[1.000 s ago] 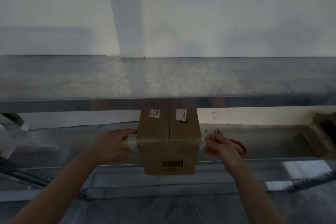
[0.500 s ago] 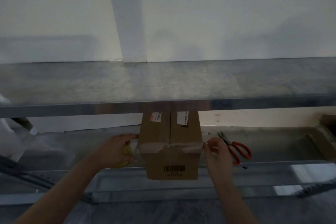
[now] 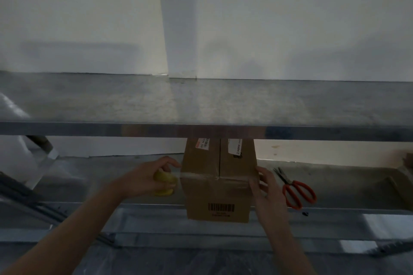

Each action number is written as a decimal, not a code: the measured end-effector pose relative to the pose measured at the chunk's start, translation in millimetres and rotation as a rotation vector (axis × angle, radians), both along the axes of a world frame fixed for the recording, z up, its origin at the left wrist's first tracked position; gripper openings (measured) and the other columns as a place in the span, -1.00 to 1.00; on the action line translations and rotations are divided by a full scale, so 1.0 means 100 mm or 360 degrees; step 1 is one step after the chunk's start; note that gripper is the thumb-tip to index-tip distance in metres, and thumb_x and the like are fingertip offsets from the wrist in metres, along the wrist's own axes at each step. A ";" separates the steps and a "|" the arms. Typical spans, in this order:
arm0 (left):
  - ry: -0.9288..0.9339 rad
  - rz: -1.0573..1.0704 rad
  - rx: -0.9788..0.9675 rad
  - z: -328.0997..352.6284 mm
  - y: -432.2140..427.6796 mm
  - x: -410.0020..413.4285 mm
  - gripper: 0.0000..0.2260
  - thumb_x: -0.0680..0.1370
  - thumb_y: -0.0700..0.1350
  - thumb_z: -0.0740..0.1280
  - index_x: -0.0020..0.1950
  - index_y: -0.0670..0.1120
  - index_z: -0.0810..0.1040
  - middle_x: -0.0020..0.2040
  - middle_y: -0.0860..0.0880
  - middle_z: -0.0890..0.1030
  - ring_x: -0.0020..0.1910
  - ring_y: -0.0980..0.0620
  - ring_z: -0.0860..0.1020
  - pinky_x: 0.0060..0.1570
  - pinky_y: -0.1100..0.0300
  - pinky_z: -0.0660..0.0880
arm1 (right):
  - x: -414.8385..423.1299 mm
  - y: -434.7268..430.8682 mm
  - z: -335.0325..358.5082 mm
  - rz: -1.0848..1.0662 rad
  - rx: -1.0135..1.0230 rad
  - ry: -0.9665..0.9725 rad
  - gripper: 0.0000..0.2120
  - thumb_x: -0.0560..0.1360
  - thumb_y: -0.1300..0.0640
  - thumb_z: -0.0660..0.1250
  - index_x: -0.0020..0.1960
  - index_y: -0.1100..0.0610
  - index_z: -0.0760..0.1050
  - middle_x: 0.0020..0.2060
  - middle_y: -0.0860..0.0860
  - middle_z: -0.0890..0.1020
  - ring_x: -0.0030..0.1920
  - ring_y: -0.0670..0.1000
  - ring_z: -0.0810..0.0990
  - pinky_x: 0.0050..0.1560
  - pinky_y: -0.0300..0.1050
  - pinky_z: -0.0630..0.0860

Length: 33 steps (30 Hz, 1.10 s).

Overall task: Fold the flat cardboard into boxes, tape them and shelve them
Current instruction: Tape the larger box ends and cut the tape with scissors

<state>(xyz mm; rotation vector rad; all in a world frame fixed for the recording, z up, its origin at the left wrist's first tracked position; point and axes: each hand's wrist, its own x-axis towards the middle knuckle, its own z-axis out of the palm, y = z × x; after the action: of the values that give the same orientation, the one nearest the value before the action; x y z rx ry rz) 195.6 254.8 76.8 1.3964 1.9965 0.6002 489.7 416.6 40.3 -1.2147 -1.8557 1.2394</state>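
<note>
Left arm comes in from the bottom-left corner, angled up and to the right, and the left hand (image 3: 152,178) sits just beside the left side of the box (image 3: 218,187). Right arm comes up from the bottom, right of centre, with the right hand (image 3: 267,192) against the box's right front corner.

Setting is a dim room with a metal rack against a plain white wall (image 3: 290,18). The upper shelf (image 3: 201,105) is a grey metal slab running the full width. The box stands upright on the lower shelf (image 3: 346,176) right under it, with a barcode on its front and labels on its closed top flaps. Right of the box, near the right hand but not touching it, red-handled scissors (image 3: 297,192) lie flat on the same shelf.

Left hand is curled round a yellow tape roll (image 3: 164,179), fingers wrapped over it. A clear strip of tape (image 3: 201,176) runs from the roll across the box's top front edge. Right hand has its fingers mostly straight, pressed flat on the box's right side, thumb on the front where the tape ends.
</note>
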 end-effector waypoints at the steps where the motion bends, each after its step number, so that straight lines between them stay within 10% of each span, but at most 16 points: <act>1: -0.0010 -0.0002 0.0007 -0.02 -0.01 -0.01 -0.59 0.45 0.11 0.46 0.20 0.36 0.37 0.08 0.16 0.48 -0.01 0.20 0.54 -0.13 0.37 0.51 | -0.01 0.00 0.00 -0.0006 -0.0005 0.0018 -0.68 0.60 -0.12 0.20 0.34 -0.14 0.38 0.15 -0.15 0.55 0.09 -0.20 0.54 0.08 -0.16 0.54; 9: 0.0511 -0.0124 0.0091 -0.23 0.05 -0.04 -0.55 0.42 0.13 0.47 0.25 0.13 0.43 0.15 0.16 0.51 0.02 0.20 0.47 0.04 0.29 0.37 | -0.06 -0.04 0.00 0.0008 -0.0009 0.0017 -0.68 0.62 -0.02 0.22 0.36 -0.06 0.38 0.17 -0.10 0.56 0.14 -0.09 0.56 0.10 -0.10 0.54; 16: 0.0189 -0.0147 0.0201 -0.22 0.04 -0.13 -0.56 0.39 -0.06 0.54 0.17 0.11 0.43 0.00 0.03 0.46 -0.05 0.11 0.47 -0.08 0.29 0.43 | -0.01 0.02 -0.04 0.0001 -0.0089 0.0100 -0.70 0.61 0.01 0.25 0.34 -0.10 0.40 0.15 -0.10 0.58 0.15 -0.05 0.57 0.12 0.07 0.60; 22: 0.0057 -0.0163 0.0137 -0.23 -0.01 -0.15 -0.62 0.41 0.02 0.52 0.10 0.21 0.42 0.09 0.09 0.43 0.05 0.14 0.45 0.00 0.33 0.45 | 0.01 -0.01 -0.05 0.0084 -0.0001 0.0066 -0.69 0.61 -0.05 0.21 0.34 -0.13 0.38 0.16 -0.12 0.58 0.15 -0.09 0.58 -0.09 -0.27 0.60; 28: 0.0168 -0.0194 0.0119 -0.19 -0.01 -0.13 -0.54 0.40 -0.02 0.53 0.21 0.17 0.43 0.16 0.12 0.39 0.13 0.22 0.40 0.09 0.44 0.34 | 0.17 -0.06 -0.14 0.0162 0.0105 -0.0002 -0.52 0.58 -0.23 0.14 0.48 -0.22 0.23 0.38 -0.23 0.42 0.35 -0.21 0.41 0.28 -0.13 0.44; 33: 0.0230 -0.0142 0.0125 -0.17 -0.03 -0.06 -0.54 0.43 -0.07 0.52 0.25 0.13 0.43 0.13 0.07 0.41 0.09 0.30 0.40 0.04 0.55 0.29 | 0.73 0.25 -0.58 -0.0045 0.0558 -0.0677 -0.53 0.60 0.01 0.24 0.50 0.02 0.30 0.49 0.07 0.32 0.50 0.14 0.23 0.45 0.21 0.26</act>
<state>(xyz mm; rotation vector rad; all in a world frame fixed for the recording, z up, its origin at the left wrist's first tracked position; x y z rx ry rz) 189.2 252.2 59.7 1.6083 2.0287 0.5572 563.1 441.1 -17.7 -1.3685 -2.2293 0.6284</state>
